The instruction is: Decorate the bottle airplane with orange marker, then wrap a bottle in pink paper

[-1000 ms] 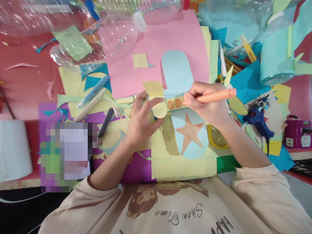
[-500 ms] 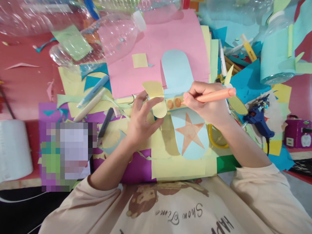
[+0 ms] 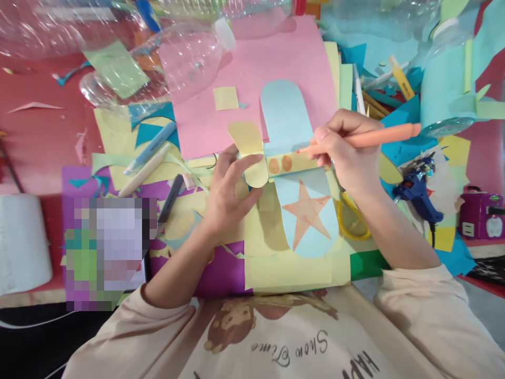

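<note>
My right hand [image 3: 351,150] is closed round an orange marker [image 3: 389,136]. The marker's tip rests at or just over the upper edge of a yellow paper strip [image 3: 303,162] with two orange dots on its left part. Light blue rounded paper wings [image 3: 286,108] reach out above and below the strip; the lower wing [image 3: 290,234] bears an orange star [image 3: 306,209]. At the strip's left end, my left hand [image 3: 226,197] pinches the yellow paper tail pieces [image 3: 256,172] between thumb and fingers. Some of its fingertips are hidden behind the paper.
Clear plastic bottles [image 3: 189,58] lie at the back over pink paper [image 3: 252,68]. On the right are a blue glue gun [image 3: 420,189], yellow scissors handles [image 3: 354,223] and a paper-wrapped bottle [image 3: 445,84]. Several markers [image 3: 153,145] and paper scraps lie on the left.
My right hand has moved right and slightly up with the marker, and the marker tip has lifted from beside the second dot to the strip's upper edge. My left hand stays nearly still.
</note>
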Tool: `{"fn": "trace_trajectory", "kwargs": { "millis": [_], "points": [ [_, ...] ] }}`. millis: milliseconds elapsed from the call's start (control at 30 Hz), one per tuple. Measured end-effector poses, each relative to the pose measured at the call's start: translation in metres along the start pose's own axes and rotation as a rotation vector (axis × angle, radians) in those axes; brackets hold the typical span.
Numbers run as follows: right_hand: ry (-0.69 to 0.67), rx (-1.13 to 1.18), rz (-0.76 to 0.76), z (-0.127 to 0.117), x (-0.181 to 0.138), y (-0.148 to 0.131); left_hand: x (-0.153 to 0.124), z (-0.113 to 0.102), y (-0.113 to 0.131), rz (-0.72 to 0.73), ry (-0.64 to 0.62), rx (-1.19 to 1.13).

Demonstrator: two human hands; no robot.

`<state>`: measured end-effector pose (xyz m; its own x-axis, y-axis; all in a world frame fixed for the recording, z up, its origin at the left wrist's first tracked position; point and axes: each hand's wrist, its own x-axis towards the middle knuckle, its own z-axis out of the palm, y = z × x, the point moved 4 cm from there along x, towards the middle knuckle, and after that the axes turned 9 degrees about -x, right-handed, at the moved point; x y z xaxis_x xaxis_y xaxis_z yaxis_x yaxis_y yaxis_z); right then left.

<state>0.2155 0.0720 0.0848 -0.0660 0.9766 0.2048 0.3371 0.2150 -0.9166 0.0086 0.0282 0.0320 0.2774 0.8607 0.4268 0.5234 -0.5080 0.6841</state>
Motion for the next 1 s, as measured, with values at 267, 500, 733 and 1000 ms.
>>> {"fn": "trace_trajectory", "kwargs": {
  "millis": [267, 500, 733, 1000],
  "points": [
    [0.012, -0.013, -0.024, -0.009, 0.007, -0.004, 0.002, -0.006, -0.005, -0.055, 0.081, -0.038],
    [-0.064, -0.12, -0.041, 0.001, -0.002, 0.004, 0.003, -0.006, -0.005, -0.008, 0.083, -0.146],
    [-0.049, -0.153, -0.08, 0.003, -0.002, 0.003, 0.001, -0.004, -0.006, -0.048, 0.055, -0.032],
    [-0.042, -0.24, -0.087, 0.005, -0.003, 0.002, 0.002, -0.006, -0.004, -0.035, 0.063, -0.07]
  ]
}}
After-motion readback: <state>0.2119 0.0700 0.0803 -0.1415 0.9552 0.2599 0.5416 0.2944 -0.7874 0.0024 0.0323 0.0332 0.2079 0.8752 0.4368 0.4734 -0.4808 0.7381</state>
